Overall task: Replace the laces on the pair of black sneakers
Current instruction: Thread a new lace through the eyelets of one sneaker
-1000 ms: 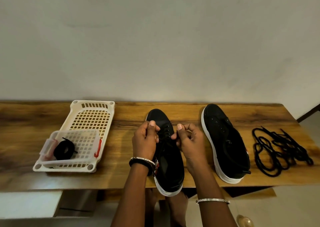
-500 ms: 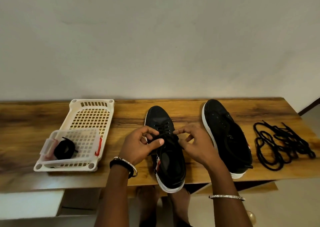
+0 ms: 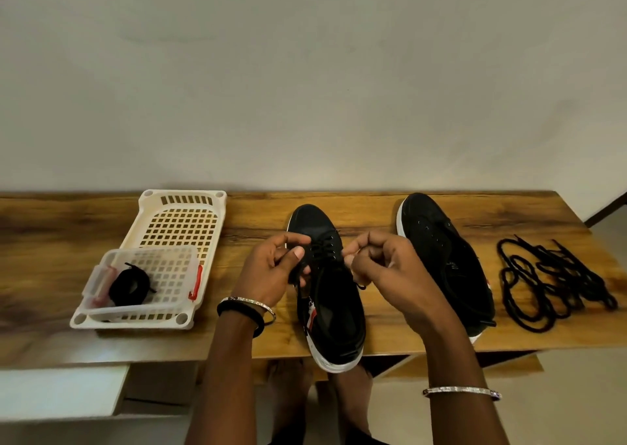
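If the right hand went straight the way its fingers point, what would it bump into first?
Probably the lace across the sneaker between the hands, then the left hand; the right hand points leftward, though depth is unclear.

A long wooden tabletop (image 3: 51, 275) with dark grain runs the full width of the room, its back edge against a plain pale wall (image 3: 305, 88). Towards the left end sits a white plastic basket (image 3: 183, 194) with a grid of square holes in its floor, set at a slight angle. Inside its near end lies a smaller clear tub (image 3: 101, 268) (see-through, so the grid shows through it), with a red clasp (image 3: 196, 283) on its right side. Below the tabletop on the left is a white ledge (image 3: 57, 393); on the right, pale floor (image 3: 576, 404) shows, and a dark strip (image 3: 607, 207) runs along the foot of the wall.
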Demonstrator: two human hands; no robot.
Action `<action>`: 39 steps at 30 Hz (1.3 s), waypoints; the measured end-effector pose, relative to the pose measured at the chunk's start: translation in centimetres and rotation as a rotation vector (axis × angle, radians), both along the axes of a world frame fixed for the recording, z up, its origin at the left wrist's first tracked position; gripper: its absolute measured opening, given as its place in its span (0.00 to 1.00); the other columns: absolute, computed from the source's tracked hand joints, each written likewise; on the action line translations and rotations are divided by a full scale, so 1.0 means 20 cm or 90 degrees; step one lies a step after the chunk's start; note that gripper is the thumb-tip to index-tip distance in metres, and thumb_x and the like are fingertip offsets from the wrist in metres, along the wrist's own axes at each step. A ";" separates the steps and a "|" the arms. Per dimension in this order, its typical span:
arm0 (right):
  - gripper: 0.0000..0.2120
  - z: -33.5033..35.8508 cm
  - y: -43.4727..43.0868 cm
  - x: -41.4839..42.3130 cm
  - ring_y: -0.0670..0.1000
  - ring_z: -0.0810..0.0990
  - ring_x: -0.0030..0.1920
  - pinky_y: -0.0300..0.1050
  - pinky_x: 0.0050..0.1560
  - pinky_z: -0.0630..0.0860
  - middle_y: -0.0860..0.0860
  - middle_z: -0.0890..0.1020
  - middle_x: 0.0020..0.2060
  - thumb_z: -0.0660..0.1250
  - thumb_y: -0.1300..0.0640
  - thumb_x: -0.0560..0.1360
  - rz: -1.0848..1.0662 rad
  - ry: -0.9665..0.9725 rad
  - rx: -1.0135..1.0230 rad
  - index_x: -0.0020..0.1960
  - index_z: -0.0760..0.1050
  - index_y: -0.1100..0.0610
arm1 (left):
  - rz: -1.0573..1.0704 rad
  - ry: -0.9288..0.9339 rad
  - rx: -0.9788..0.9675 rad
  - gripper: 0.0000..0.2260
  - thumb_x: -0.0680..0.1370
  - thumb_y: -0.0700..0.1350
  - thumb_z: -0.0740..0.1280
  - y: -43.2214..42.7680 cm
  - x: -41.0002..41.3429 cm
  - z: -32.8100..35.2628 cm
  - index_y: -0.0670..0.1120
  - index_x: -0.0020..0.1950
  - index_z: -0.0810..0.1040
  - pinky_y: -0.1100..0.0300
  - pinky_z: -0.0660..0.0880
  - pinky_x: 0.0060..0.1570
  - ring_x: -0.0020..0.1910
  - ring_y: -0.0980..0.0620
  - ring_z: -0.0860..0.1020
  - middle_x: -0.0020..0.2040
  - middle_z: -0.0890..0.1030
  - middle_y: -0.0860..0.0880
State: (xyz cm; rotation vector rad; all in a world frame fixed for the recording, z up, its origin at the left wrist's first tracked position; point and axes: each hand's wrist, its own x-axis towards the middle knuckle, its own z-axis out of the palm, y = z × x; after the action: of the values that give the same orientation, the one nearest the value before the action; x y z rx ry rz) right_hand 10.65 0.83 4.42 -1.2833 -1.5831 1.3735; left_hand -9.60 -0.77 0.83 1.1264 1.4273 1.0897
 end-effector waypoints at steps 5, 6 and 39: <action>0.04 0.04 -0.08 0.02 0.54 0.83 0.38 0.47 0.42 0.78 0.56 0.87 0.40 0.67 0.61 0.80 0.208 -0.133 -0.154 0.53 0.78 0.62 | -0.037 0.022 -0.177 0.14 0.84 0.52 0.57 -0.03 -0.01 0.02 0.47 0.58 0.79 0.64 0.66 0.22 0.21 0.56 0.69 0.34 0.81 0.46; 0.04 0.04 -0.09 0.02 0.55 0.84 0.39 0.49 0.44 0.79 0.57 0.87 0.41 0.66 0.61 0.81 0.208 -0.138 -0.173 0.54 0.76 0.62 | -0.050 0.001 -0.212 0.16 0.84 0.55 0.57 -0.04 -0.02 0.03 0.47 0.57 0.79 0.65 0.64 0.22 0.21 0.55 0.67 0.34 0.80 0.45; 0.17 -0.33 -0.13 -0.50 0.61 0.80 0.59 0.52 0.57 0.77 0.58 0.82 0.58 0.61 0.50 0.83 -0.257 -0.210 -0.108 0.66 0.75 0.59 | 0.182 0.102 -0.123 0.17 0.80 0.49 0.67 -0.25 0.02 -0.13 0.49 0.69 0.75 0.56 0.76 0.59 0.59 0.51 0.79 0.59 0.80 0.51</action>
State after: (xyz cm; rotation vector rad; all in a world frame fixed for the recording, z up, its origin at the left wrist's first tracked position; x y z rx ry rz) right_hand 0.58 -1.81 -2.19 -1.8918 -1.3253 1.0974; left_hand -9.27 -5.85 -1.75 0.9057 1.8213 1.0467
